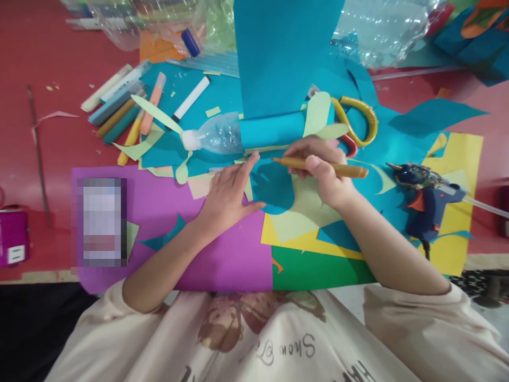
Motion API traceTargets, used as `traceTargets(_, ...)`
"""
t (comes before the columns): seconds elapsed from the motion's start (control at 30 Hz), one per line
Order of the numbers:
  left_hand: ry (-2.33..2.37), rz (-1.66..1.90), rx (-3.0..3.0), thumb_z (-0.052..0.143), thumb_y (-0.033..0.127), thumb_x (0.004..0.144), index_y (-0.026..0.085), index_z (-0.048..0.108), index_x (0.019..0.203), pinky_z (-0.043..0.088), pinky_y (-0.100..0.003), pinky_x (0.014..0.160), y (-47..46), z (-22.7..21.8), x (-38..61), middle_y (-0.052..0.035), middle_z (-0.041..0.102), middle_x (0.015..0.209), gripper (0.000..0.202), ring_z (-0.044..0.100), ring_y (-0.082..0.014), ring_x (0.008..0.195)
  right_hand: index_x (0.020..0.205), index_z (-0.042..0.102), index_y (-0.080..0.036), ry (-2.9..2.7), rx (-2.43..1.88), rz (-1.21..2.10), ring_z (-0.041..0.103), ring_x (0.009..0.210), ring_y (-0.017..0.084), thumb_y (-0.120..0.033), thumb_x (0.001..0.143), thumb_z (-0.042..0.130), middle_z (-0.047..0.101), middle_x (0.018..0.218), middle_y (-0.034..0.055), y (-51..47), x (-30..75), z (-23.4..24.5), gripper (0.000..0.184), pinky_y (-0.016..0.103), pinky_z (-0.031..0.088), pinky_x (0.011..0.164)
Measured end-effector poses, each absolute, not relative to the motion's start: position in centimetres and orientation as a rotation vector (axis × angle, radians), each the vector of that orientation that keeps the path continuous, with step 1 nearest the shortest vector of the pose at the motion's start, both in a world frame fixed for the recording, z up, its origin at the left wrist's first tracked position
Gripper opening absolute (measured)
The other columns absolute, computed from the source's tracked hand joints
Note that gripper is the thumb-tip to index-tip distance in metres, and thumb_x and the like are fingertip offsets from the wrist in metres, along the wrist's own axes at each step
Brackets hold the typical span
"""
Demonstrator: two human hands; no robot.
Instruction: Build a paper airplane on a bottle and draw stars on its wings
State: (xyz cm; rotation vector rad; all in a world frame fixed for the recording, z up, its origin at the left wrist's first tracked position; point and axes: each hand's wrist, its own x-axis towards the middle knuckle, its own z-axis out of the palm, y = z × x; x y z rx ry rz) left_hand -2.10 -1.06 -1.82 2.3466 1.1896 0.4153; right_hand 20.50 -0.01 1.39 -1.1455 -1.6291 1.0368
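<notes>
Between my thumb and fingers, my right hand (324, 167) grips a brown marker (342, 168), its tip pointing left over a small blue paper piece (274, 185). My left hand (230, 193) lies with its fingers spread beside that piece, thumb touching near its lower edge. Just beyond both hands a clear plastic bottle (222, 133) rests on its side, its cap to the left. Blue paper (274, 129) wraps its body, and pale green paper shapes (318, 114) sit at its right end. More pale green strips (159, 114) are by the cap.
Several markers (119, 106) lie at the left. Yellow-handled scissors (360, 122) and a glue gun (425, 204) are on the right. Purple paper (234, 254), yellow paper (457, 212) and green paper (318, 268) cover the near side. Clear plastic (382, 32) stands at the back.
</notes>
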Motion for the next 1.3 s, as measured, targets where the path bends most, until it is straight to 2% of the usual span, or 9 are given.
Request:
traceTargets(0.13, 1.179, 0.432, 2.359, 0.064, 0.064, 0.083, 0.027, 0.013, 0.154, 0.041, -0.047, 0.102, -1.0, -1.8, -2.1, -0.0158, 0.049, 0.144, 0.095, 0.049, -0.0335, 0.128, 0.085, 0.063, -0.02, -1.513, -1.145, 1.329, 0.056, 0.055, 0.011, -0.07, 0.084, 0.05, 0.062, 0.071, 0.001, -0.1, 18.6, 0.7, 0.051, 0.026, 0.047, 0.05)
traceTargets(0.23, 1.165, 0.472, 2.365, 0.067, 0.059, 0.083, 0.027, 0.011, 0.155, 0.042, -0.047, 0.101, -1.0, -1.9, -2.1, -0.0161, 0.049, 0.145, 0.097, 0.049, -0.0335, 0.128, 0.086, 0.064, -0.02, -1.514, -1.112, 1.395, 0.059, 0.062, 0.013, -0.063, 0.085, 0.055, 0.064, 0.076, 0.002, 0.1, 17.9, 0.2, 0.044, 0.027, 0.05, 0.056)
traceTargets(0.4, 1.15, 0.494, 2.383, 0.072, 0.055, 0.08, 0.027, 0.009, 0.154, 0.044, -0.047, 0.099, -1.0, -1.8, -2.0, -0.0159, 0.05, 0.144, 0.101, 0.052, -0.0345, 0.125, 0.083, 0.063, -0.02, -1.575, -1.177, 1.354, 0.059, 0.067, 0.014, -0.044, 0.082, 0.066, 0.065, 0.077, 0.0016, 0.0, 18.0, 0.2, 0.024, 0.027, 0.048, 0.059)
traceTargets(0.6, 1.163, 0.477, 2.38, 0.073, 0.053, 0.081, 0.026, 0.011, 0.154, 0.043, -0.047, 0.1, -1.1, -1.9, -2.0, -0.0162, 0.051, 0.143, 0.1, 0.051, -0.0345, 0.126, 0.079, 0.062, -0.02, -1.657, -1.222, 1.262, 0.059, 0.067, 0.014, -0.04, 0.084, 0.062, 0.067, 0.076, 0.0023, -0.2, 17.9, 0.2, 0.021, 0.028, 0.048, 0.059)
traceTargets(0.8, 1.182, 0.464, 2.376, 0.072, 0.049, 0.083, 0.027, 0.01, 0.154, 0.042, -0.046, 0.101, -1.1, -1.8, -2.0, -0.0151, 0.05, 0.144, 0.096, 0.05, -0.0336, 0.127, 0.078, 0.059, -0.02, -1.705, -1.219, 1.238, 0.055, 0.061, 0.011, -0.029, 0.083, 0.059, 0.065, 0.072, 0.0003, -0.2, 17.7, 0.4, 0.01, 0.026, 0.045, 0.058)
traceTargets(1.07, 1.172, 0.464, 2.35, 0.07, 0.051, 0.084, 0.029, 0.011, 0.154, 0.042, -0.047, 0.102, -1.0, -1.7, -2.0, -0.0139, 0.049, 0.146, 0.094, 0.049, -0.0331, 0.129, 0.07, 0.056, -0.021, -1.669, -1.286, 1.235, 0.048, 0.055, 0.011, -0.03, 0.079, 0.056, 0.061, 0.065, -0.0006, -0.3, 17.6, 0.9, 0.013, 0.026, 0.038, 0.051)
traceTargets(1.3, 1.177, 0.454, 2.339, 0.067, 0.056, 0.084, 0.028, 0.012, 0.154, 0.042, -0.048, 0.103, -1.0, -1.7, -1.9, -0.0147, 0.049, 0.146, 0.094, 0.049, -0.0336, 0.13, 0.067, 0.055, -0.021, -1.644, -1.333, 1.157, 0.048, 0.054, 0.011, -0.03, 0.08, 0.058, 0.057, 0.061, -0.0008, -0.5, 18.0, 0.4, 0.016, 0.026, 0.035, 0.049)
